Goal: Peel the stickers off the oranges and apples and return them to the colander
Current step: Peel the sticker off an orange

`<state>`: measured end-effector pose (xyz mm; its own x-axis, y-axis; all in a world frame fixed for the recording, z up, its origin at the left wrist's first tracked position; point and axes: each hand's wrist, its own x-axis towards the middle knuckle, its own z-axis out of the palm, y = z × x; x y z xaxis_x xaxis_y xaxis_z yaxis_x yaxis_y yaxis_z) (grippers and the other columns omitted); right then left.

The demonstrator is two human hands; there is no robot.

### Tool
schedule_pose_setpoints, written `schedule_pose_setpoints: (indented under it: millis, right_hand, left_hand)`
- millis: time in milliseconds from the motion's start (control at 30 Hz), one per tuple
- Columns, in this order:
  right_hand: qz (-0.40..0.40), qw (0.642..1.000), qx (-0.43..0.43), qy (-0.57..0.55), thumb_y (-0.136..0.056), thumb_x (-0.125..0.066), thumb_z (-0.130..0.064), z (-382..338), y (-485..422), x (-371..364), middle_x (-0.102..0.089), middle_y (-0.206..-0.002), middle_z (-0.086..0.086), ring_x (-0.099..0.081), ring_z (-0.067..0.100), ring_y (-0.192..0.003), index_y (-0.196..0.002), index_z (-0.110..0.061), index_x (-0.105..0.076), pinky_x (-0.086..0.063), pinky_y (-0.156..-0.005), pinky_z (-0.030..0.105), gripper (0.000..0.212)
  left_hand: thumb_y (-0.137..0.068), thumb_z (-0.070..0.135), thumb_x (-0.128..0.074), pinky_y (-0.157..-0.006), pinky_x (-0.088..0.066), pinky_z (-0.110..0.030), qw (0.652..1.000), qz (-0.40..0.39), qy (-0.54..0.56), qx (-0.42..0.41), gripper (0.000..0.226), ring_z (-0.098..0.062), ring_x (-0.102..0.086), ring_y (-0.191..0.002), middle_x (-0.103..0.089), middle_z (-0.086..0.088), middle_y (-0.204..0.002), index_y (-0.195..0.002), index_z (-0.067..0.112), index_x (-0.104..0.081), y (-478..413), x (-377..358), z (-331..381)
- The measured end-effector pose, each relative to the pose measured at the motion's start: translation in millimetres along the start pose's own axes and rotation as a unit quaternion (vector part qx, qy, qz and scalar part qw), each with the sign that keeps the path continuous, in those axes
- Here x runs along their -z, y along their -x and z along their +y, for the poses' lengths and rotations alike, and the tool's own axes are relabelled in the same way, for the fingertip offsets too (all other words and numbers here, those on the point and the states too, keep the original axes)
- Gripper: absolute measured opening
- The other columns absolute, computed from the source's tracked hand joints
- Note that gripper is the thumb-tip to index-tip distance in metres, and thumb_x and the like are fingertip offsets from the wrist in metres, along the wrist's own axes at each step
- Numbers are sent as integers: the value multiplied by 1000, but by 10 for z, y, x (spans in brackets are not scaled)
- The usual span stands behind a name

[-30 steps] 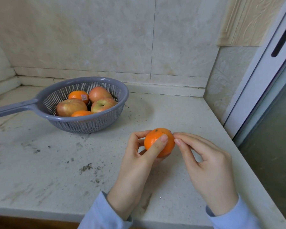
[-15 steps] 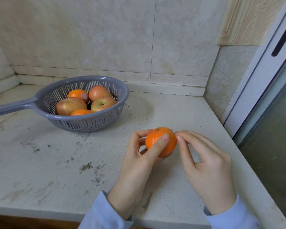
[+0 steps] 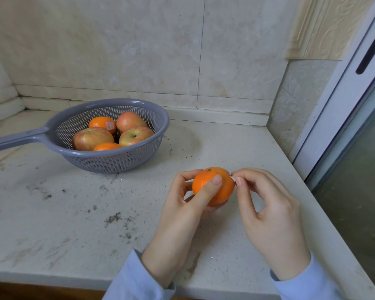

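The grey colander [image 3: 117,163] stands toward the back left of the counter [image 3: 52,224], with its handle pointing to the left edge. Inside lie three apples [image 3: 92,138] and two oranges [image 3: 101,124]; the back orange carries a small label [image 3: 110,126]. Near the front edge, right of the middle, the left hand [image 3: 180,213] grips a single orange [image 3: 224,191], with the thumb across its front. At the right side of this fruit, the right hand [image 3: 271,215] pinches the edge of a sticker [image 3: 233,179] between thumb and forefinger.

Orange [image 3: 212,187] aloft, sticker [image 3: 233,179] edge lifted at right; colander [image 3: 117,163] w/ 3 apples [image 3: 91,138], 2 oranges [image 3: 101,124].
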<state>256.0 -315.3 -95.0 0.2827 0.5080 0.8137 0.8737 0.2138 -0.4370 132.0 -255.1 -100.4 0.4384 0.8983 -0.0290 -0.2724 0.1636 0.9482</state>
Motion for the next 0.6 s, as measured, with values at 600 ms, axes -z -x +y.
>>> schedule_pose_setpoints:
  millis: [600]
  right_hand:
    - [-58,974,-148,-162,-91,-55,-25,-56,-52,125,-72,-87,-13,-68,2,-88,-89,-19,-72,-46,-77,6,18]
  left_hand:
    - [-53,48,-79,-95,-55,-46,1000,5,-13,-16,65,-25,-69,-104,-68,-2,-116,-112,25,-65,15,-10,28]
